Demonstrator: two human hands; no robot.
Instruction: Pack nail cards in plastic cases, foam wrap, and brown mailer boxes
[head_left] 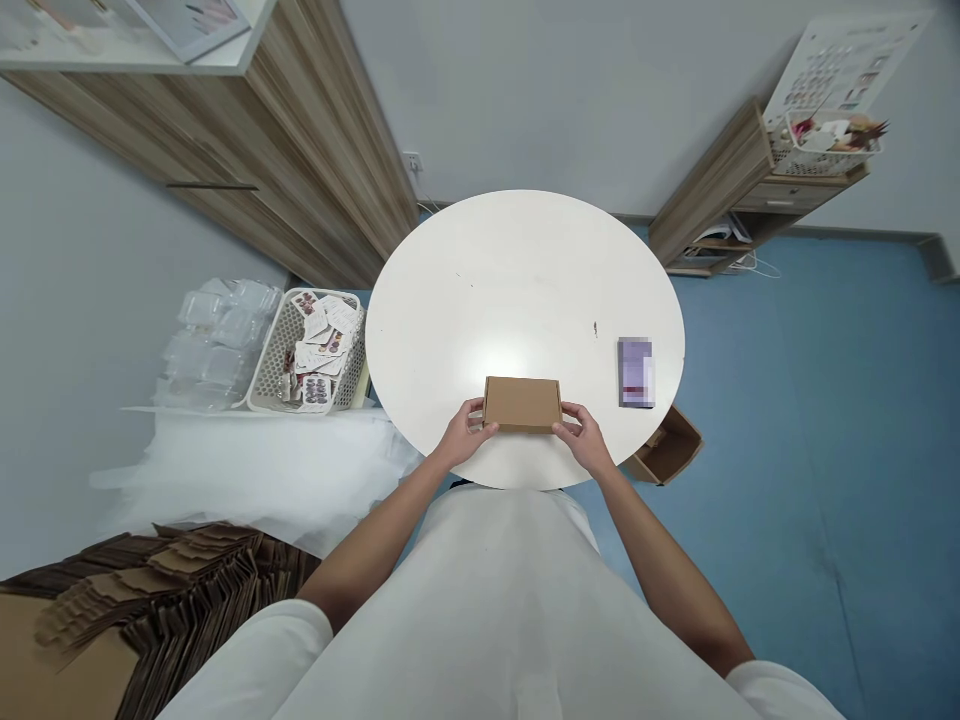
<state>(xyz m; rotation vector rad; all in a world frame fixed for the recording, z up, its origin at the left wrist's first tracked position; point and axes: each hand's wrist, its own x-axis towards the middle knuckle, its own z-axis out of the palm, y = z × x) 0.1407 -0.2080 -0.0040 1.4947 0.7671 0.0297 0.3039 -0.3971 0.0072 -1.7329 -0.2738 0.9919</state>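
One tall wood-grain cabinet stands beyond the left side of my rounded white counter. Low on my left is a packed stack of flattened brown cardboard, probably stood on edge so pieces can be drawn singly. Next to it spread thin, translucent white sheets, and past them sits a white perforated plastic basket of printed cards, all near the counter, I'd judge, for easy reach. By the counter's right edge, lower down, is an open brown cardboard box.

Before me, at the counter's near edge, is a closed, flat, rectangular brown cardboard box (I can't tell whether its base fully rests on the surface). My left hand and right hand pinch it from opposite ends, thumbs at the near corners and fingers along the sides, a grip that likely keeps it level and square. Off to the right lies a purple rectangular item, too pixelated to read, well apart from my hands.
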